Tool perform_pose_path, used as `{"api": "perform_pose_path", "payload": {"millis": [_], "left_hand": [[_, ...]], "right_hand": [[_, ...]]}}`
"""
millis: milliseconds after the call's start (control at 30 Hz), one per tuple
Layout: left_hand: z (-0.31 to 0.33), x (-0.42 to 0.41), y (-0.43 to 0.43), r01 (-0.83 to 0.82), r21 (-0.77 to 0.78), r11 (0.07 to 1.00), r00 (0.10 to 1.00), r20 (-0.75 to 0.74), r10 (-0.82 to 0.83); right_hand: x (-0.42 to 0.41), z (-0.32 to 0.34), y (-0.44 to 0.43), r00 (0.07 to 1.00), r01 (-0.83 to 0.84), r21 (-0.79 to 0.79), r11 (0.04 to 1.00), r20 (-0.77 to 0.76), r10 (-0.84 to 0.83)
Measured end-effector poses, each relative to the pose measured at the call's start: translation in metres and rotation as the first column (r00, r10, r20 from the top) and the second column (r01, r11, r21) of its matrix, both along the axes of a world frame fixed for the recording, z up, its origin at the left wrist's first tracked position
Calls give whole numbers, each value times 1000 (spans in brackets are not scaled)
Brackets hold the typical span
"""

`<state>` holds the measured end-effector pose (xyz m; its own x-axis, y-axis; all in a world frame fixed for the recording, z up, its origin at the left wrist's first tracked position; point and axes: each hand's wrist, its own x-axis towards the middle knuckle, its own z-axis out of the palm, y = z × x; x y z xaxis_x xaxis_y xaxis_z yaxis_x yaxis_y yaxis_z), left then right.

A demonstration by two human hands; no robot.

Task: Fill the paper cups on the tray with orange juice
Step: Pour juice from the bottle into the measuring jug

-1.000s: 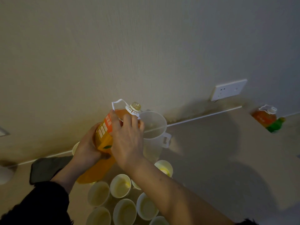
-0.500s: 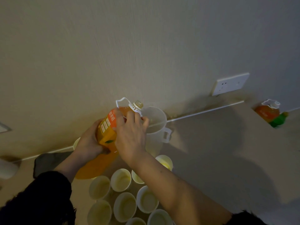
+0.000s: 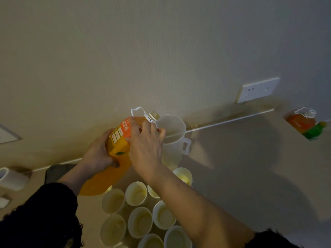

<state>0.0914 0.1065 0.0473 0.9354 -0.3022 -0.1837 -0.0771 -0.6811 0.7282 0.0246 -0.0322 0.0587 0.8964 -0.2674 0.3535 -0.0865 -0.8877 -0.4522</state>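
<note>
You seem to be tipping the juice bottle (image 3: 118, 139) at frame centre toward the pitcher (image 3: 171, 149) — left hand (image 3: 96, 156) wraps its body, right hand (image 3: 145, 145) curls round its neck. Next, aim steadily — the paper cups (image 3: 139, 221) sit lower centre.

Nine white paper cups (image 3: 139, 223) show in front of the one clear plastic jug (image 3: 172, 129), some half hidden. One held orange juice bottle (image 3: 119, 140) just left of the jug and one far orange juice bottle (image 3: 300, 121) well right of it make two, beside one green bottle (image 3: 316, 130).
</note>
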Motion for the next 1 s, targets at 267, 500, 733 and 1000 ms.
{"api": "perform_pose_path", "payload": {"millis": [267,500,733,1000], "left_hand": [[-1,0,0,-4,31,1000,1000,-20,5],[0,3,-1,-11,94,996,1000,-18,12],[4,3,1,-1,99,995,1000,-6,2],[5,6,0,0,97,995,999,-40,4]], "right_hand": [[-1,-2,0,999,-21,29,999,-36,22],[1,-2,-3,999,-5,57,998,-35,7],[2,-2,-4,996,-43,116,992,-78,52],[3,-2,-5,996,-31,128,991,-82,42]]}}
